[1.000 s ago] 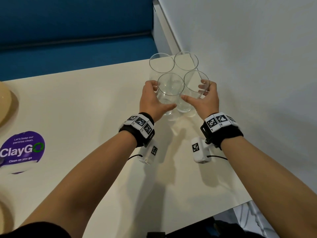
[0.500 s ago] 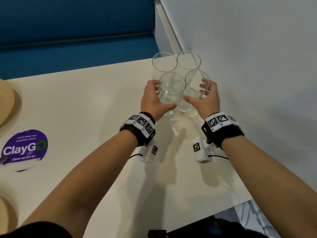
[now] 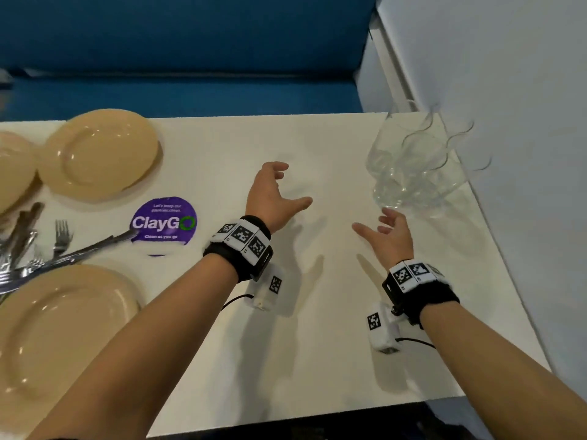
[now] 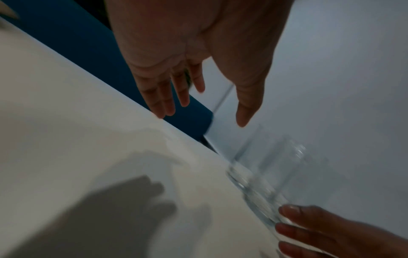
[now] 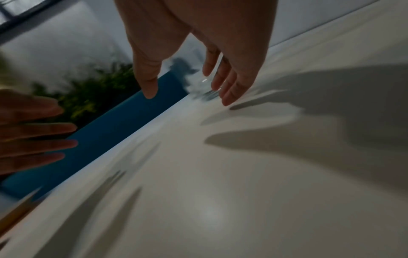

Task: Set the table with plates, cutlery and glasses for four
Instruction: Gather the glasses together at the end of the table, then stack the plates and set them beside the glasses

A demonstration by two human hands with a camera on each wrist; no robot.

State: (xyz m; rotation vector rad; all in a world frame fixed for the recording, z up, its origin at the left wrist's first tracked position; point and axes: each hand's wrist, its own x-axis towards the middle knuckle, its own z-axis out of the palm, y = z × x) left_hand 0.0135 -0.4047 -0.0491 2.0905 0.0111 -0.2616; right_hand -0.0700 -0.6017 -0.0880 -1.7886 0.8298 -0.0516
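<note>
Several clear glasses (image 3: 413,166) stand clustered at the table's far right corner by the wall, blurred by motion. My left hand (image 3: 297,185) hovers over the table's middle, fingers spread, holding nothing. My right hand (image 3: 371,222) is also open and empty, its fingertips just short of the nearest glass; I cannot tell whether they touch. In the left wrist view the left hand (image 4: 203,118) is spread above the table and the glasses (image 4: 264,178) stand lower right. In the right wrist view the right hand (image 5: 188,99) is spread too. Three tan plates (image 3: 98,154) (image 3: 60,331) (image 3: 12,166) and a cutlery pile (image 3: 38,249) lie left.
A purple ClayGo sticker (image 3: 163,222) lies on the white table (image 3: 317,360) between the plates and my left hand. A blue bench (image 3: 190,96) runs behind the far edge. A grey wall (image 3: 524,154) borders the right side.
Both hands let go of the two front glasses and drew back towards me and to the left. The head view swung left, bringing plates and cutlery into sight.
</note>
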